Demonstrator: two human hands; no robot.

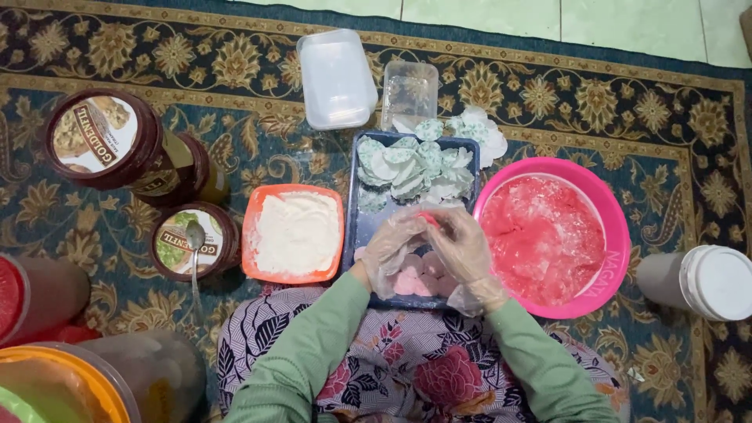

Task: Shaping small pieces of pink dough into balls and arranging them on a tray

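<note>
Head view: both gloved hands, left hand point(394, 249), right hand point(462, 249), pinch pink dough point(429, 220) over tray point(362, 227).

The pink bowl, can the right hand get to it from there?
Probably yes. The right hand is over the blue tray, right beside the pink bowl, and nothing lies between them. It is pinching a pink bit with the left hand, though.

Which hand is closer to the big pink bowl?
Right. The right hand is over the blue tray, just beside the pink bowl of pink dough. The left hand is farther away, on the side toward the orange tub of white flour.
</note>
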